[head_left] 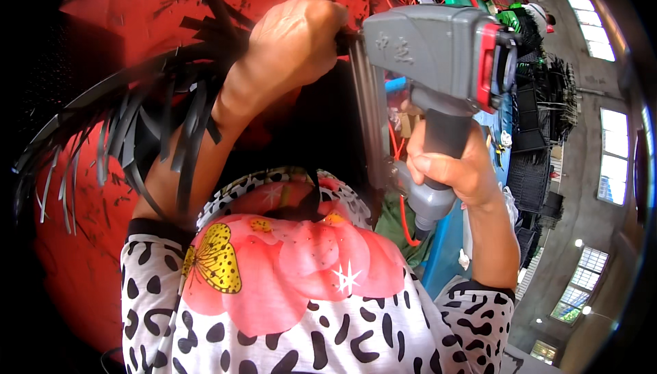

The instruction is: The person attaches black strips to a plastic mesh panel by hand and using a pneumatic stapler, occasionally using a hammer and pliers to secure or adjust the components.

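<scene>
Red floor [82, 264] lying below | left hand [291, 42] clenching black plastic strips [137, 117] tightly | right hand [448, 169] wrapping closed around grey pneumatic nail gun [428, 49] handle

Pretty clearly a workshop or small factory floor, not anyone's home. Along the right edge of the frame you get bare concrete walls with rows of big industrial windows [614, 157] and a couple of ceiling lights lower right. Upper right there are stacks of black woven baskets or crates [537, 143] piled up. There's a grey pneumatic nail gun [438, 66] dead centre with a red air hose [405, 227] trailing off it, and black strapping strips [137, 121] fanned out over a red floor [75, 264] at left, littered with offcuts.
</scene>
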Action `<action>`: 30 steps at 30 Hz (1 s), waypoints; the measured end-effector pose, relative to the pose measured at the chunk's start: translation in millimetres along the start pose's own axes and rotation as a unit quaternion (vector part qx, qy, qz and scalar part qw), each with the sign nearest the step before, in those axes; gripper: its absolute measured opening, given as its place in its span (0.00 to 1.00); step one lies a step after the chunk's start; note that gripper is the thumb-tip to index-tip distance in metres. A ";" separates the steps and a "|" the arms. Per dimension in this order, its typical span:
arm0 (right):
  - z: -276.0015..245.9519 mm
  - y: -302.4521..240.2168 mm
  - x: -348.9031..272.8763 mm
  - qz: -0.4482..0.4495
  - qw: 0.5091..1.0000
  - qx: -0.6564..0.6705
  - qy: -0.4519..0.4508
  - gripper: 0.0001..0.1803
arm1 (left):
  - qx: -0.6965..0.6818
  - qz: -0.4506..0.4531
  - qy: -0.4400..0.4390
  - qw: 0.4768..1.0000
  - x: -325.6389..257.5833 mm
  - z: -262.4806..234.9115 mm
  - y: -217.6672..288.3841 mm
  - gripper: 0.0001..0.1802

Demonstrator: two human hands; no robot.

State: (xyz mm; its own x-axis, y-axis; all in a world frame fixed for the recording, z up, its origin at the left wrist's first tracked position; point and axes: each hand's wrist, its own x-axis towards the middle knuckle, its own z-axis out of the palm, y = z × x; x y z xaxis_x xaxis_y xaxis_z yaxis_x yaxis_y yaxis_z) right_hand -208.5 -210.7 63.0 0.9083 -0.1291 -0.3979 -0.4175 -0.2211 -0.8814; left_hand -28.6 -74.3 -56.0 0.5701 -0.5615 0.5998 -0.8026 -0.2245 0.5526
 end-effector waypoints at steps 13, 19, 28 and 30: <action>-110.2 48.8 -2.6 -0.128 0.959 0.042 0.250 0.14 | 0.002 -0.077 -0.068 0.995 0.1 -31.0 -4.8 0.31; -230.5 154.6 60.7 0.066 0.870 -0.234 0.430 0.40 | -0.054 -0.191 -0.072 0.978 -10.2 -58.7 -0.3 0.35; -249.6 147.3 96.7 0.233 0.769 -0.367 0.468 0.40 | -0.127 -0.248 -0.053 0.959 -9.6 -66.6 -17.2 0.38; -269.7 170.4 90.4 0.154 0.764 -0.355 0.516 0.37 | -0.131 -0.261 -0.055 0.955 -4.4 -69.9 -21.7 0.39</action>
State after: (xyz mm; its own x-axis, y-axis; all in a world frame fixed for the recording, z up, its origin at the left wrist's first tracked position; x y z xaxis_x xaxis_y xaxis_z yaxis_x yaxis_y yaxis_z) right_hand -204.5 -520.7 -54.5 0.4136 -0.8932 0.1763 -0.8492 -0.4483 -0.2791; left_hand -1.4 -11.3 -30.2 0.8471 -0.5110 0.1461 -0.3343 -0.2987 0.8939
